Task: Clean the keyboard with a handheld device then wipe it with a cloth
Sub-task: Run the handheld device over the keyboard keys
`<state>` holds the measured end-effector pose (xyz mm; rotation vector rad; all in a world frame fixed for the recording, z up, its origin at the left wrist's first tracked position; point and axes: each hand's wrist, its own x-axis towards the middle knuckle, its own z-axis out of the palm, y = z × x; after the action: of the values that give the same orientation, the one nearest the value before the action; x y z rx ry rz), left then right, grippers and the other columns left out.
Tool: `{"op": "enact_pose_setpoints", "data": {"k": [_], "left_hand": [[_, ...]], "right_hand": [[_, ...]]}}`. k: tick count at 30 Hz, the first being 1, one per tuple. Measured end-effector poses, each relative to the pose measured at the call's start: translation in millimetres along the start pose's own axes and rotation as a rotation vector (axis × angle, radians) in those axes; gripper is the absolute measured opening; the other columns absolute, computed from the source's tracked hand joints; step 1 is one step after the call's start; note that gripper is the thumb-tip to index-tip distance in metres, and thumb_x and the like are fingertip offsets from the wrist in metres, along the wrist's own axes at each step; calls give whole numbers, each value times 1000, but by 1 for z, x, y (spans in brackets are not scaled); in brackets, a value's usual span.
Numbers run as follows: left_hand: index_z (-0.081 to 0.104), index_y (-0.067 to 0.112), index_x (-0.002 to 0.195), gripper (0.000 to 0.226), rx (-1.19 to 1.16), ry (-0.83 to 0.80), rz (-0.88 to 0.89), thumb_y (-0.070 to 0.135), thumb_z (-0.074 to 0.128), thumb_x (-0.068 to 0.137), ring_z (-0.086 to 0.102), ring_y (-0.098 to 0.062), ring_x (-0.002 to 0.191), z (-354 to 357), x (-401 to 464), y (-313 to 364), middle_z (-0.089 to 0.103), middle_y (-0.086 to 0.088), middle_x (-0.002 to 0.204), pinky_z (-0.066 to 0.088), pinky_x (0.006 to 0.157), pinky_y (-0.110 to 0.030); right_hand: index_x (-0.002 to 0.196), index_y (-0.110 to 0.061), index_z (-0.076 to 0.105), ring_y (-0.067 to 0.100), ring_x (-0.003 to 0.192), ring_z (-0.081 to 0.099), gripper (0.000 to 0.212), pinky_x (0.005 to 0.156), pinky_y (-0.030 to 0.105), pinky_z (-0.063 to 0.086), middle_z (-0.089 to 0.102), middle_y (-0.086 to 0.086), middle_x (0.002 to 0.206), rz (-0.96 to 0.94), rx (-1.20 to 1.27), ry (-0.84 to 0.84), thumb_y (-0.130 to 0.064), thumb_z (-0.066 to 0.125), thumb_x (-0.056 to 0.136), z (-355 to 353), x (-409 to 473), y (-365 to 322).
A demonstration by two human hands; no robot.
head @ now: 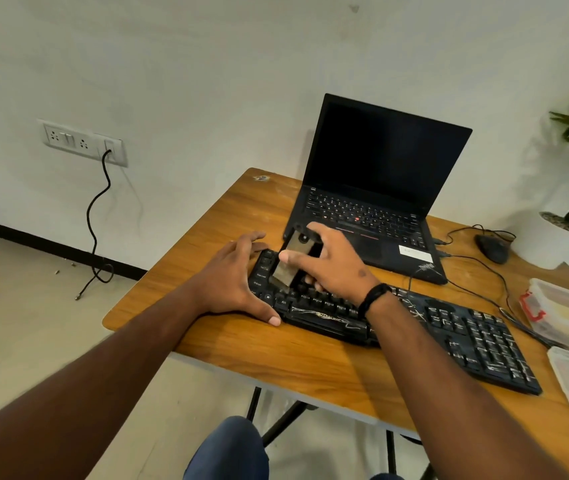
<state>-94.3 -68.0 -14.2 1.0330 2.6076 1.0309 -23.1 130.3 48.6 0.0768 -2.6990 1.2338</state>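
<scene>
Right grip (324,261) pinches the handheld device (293,259), nozzle down on the keyboard (397,323) at its left end. Left grip (238,282), spread, braces that end. I'd work row by row, rightward from the right grip, nozzle kept low. No cloth visible, possibly in the containers (567,317) far right. Wooden counter (276,358); laptop (376,188) just beyond; white wall, socket (82,142).

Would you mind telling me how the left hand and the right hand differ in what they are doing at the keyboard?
The left hand is empty, fingers spread, braced against the left end of the keyboard; the right hand grips the handheld device. The left hand sits low at the table, while the right hand is raised over the keys, tilting the device down onto them. The right wrist wears a dark band; the left is bare. Both work at the keyboard's left end.
</scene>
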Motion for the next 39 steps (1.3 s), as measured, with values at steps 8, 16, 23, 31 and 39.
{"op": "enact_pose_setpoints", "data": {"k": [8, 16, 23, 31, 39], "left_hand": [[13, 25, 155, 145, -14, 18, 7, 61, 96, 41, 24, -12, 147, 0, 0, 3, 34, 8, 158, 26, 122, -37], [14, 25, 155, 145, -18, 9, 1, 63, 95, 41, 26, -13, 146, -1, 1, 2, 35, 7, 158, 26, 120, -34], [15, 27, 154, 145, -8, -3, -3, 70, 91, 38, 27, -15, 146, -2, 1, 2, 34, 6, 157, 28, 121, -40], [15, 27, 154, 150, -6, -7, -11, 79, 86, 33, 28, -14, 146, -1, 2, -2, 35, 4, 158, 32, 120, -42], [18, 29, 151, 145, 5, 10, -6, 77, 88, 34, 30, -13, 142, 0, 3, -3, 36, 7, 154, 32, 118, -37]], "right_hand": [[101, -17, 59, 0, 57, 54, 28, 51, 13, 43, 66, -4, 82, -92, -101, 110, -36, 72, 86, -10, 7, -6], [107, -19, 54, 6, 61, 54, 30, 53, 17, 46, 66, -1, 85, -45, -231, 234, -38, 69, 89, -11, 1, -3], [125, -14, 49, 0, 60, 50, 47, 50, 11, 35, 53, -11, 72, -17, -343, 175, -40, 67, 90, -4, -10, -4], [94, -20, 59, 21, 64, 63, 27, 55, 41, 54, 68, -1, 78, -165, 12, 68, -42, 73, 84, -5, -37, -26], [95, -21, 57, 4, 44, 50, 28, 43, 18, 33, 57, -7, 60, -129, -262, -94, -42, 73, 84, -21, -41, -22]]}}
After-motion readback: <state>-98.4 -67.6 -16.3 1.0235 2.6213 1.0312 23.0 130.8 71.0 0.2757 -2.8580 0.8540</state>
